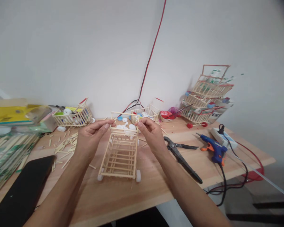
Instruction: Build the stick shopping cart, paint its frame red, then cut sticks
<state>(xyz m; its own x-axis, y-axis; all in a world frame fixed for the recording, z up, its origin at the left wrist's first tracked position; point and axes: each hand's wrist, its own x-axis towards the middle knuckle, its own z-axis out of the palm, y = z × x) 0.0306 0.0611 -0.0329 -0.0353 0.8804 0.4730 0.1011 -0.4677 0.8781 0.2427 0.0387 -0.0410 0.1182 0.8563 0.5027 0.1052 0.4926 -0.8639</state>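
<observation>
A small cart of thin wooden sticks (120, 173) stands on the table in front of me, with white round wheels at its corners. Its upright handle frame rises at the far end, topped by a crossbar. My left hand (92, 134) pinches the left post of that frame between thumb and fingertips. On the opposite post, my right hand (152, 132) has its thumb and fingers closed the same way. White round pieces (125, 126) lie behind the cart, partly seen through the handle frame.
Short stick pieces (67, 146) lie scattered at left, near a black phone (26, 186) and packed sticks (7, 157). Pliers (182, 154), a blue glue gun (213, 146) and a power strip (223, 138) are at right. Stacked stick carts (203, 97) stand behind them; a filled cart (73, 116) sits back left.
</observation>
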